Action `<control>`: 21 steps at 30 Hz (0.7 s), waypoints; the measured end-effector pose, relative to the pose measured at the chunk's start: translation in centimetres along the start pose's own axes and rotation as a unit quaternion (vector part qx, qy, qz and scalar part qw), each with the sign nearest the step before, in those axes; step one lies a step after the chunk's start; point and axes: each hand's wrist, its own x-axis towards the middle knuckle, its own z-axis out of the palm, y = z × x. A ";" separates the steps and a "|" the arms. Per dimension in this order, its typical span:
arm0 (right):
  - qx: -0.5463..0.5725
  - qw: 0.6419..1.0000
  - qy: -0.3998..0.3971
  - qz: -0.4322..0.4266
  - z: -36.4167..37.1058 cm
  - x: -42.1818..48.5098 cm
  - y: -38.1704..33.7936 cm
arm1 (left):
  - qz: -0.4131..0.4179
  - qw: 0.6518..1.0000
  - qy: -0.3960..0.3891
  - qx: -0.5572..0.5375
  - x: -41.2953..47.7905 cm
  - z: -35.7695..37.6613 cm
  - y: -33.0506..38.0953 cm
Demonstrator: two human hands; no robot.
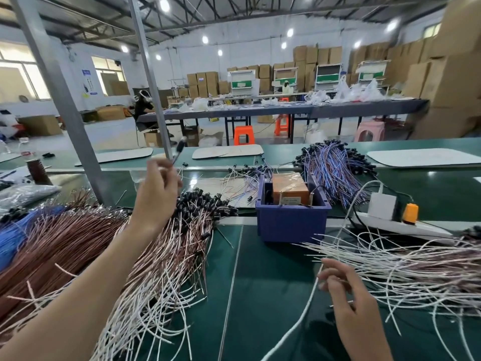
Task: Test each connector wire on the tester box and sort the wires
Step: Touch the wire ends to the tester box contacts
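Left hand (156,194) pinches a raised connector wire (180,148) above the brown-and-white wire pile (145,261) on the green bench (260,287), the blue tester box (291,220) sits mid-bench, and the right hand (350,293) grips a white wire (315,284) beside another pile (416,269), with cartons (447,74) stacked behind.

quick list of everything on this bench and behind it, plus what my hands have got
tester box: one, orange, inside the blue bin
blue bin: one, bench centre
brown and white wires: big pile, black connectors, left
blue wires: one bundle, far left
purple wires: one bundle, behind the bin, right
white wires: loose pile, right
power strip: one, white with an orange part, right of the bin
orange stools: two, beyond the bench
pink stool: one, beyond the bench
left hand: grips the raised wire, black connector up
right hand: pinches a single white wire
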 end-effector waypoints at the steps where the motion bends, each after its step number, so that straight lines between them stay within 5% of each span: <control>1: 0.031 0.999 0.001 -0.005 -0.1 0.3 -0.5 | 0.058 0.998 -0.008 -0.013 -0.4 0.5 2.3; 4: 0.185 0.982 -0.030 0.011 0.0 2.2 -3.2 | 0.209 0.976 -0.064 -0.006 -3.6 3.7 8.6; 9: 0.456 0.876 -0.101 0.119 -1.2 4.1 -7.2 | 0.304 0.894 -0.326 0.047 -12.0 11.2 12.4; 16: 0.625 0.756 0.013 0.194 -6.7 3.9 -6.0 | 0.310 0.890 -0.319 0.100 -12.3 10.9 8.9; 18: 0.596 0.777 -0.021 0.204 -7.1 3.9 -5.6 | 0.345 0.879 -0.290 0.153 -11.1 10.2 8.1; 21: 0.399 0.886 -0.097 0.215 -5.6 3.8 -4.8 | 0.447 0.841 -0.215 0.216 -9.4 10.1 8.1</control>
